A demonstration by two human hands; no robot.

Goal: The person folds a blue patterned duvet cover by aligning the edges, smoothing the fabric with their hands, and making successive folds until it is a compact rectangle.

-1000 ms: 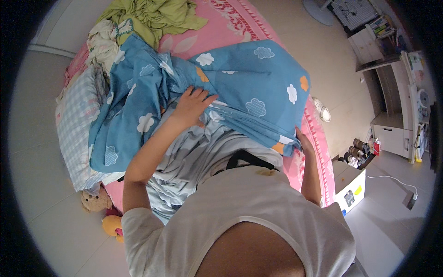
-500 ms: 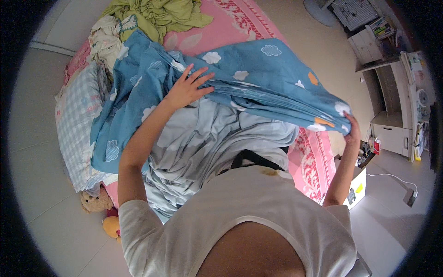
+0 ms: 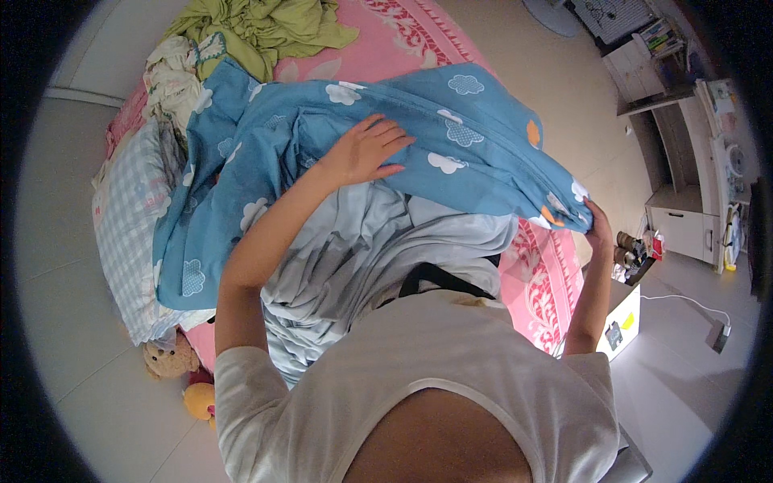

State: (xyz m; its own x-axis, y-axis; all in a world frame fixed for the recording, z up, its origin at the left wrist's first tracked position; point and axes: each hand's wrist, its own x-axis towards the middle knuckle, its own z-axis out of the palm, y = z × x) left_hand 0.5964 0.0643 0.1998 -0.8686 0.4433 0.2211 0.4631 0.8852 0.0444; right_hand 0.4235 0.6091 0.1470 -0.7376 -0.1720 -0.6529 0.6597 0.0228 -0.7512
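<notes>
The large blue fabric sheet printed with white and orange clouds (image 3: pixel 427 121) lies across the bed, partly folded along its length, one end drawn out past the bed's right edge. The right hand (image 3: pixel 597 225) is closed on that end, which is bunched at the fingers. The left hand (image 3: pixel 364 153) is flat with fingers slightly spread, over the near edge of the blue sheet at its middle; whether it presses on the fabric cannot be told. A crumpled pale grey-blue cloth (image 3: pixel 386 233) lies between the blue sheet and the person's body. Beneath is a pink bedspread with a red-and-white floral pattern (image 3: pixel 541 282). A pale blue-and-white checked pillow (image 3: pixel 137 213) sits at the left, partly under the blue sheet; a rumpled lime-green cloth (image 3: pixel 262 36) lies beyond it.
</notes>
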